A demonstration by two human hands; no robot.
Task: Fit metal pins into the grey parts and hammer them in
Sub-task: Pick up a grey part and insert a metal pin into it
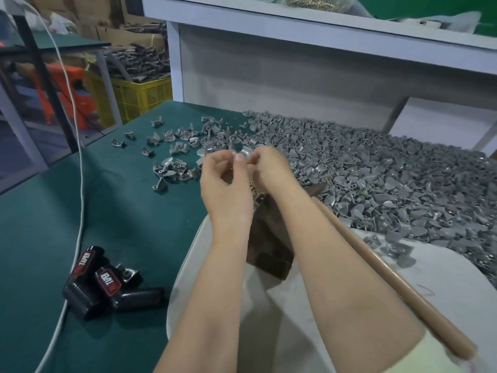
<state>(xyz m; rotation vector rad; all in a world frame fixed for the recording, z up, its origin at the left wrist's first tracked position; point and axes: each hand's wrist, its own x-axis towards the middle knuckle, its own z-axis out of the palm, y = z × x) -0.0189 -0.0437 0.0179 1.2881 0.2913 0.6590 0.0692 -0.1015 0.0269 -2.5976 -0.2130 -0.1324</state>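
Near the centre of the frame both hands were lifted above the green table (107, 211). The left hand (223, 181) and the right hand (270, 168) met fingertip to fingertip, with the fingers curled, and together they pinched one small grey part (246, 151). Whether a pin was already in it I could not tell; the place was too small and blurred.

A little heap of brass pins (254, 185) showed just below the hands, between the two wrists. Lower in the frame, under the forearms, stood a dark block (269, 249). The hammer (382, 267) lay beside the right forearm. Its wooden handle ran from the lower right corner up toward the centre, and its head was close to the right wrist, at the edge of the big pile of grey parts (390, 179).

I judge that this was the fitting step. For the hammering, the part would have to go down toward the block, and the right hand was clearly the nearer one to the handle.
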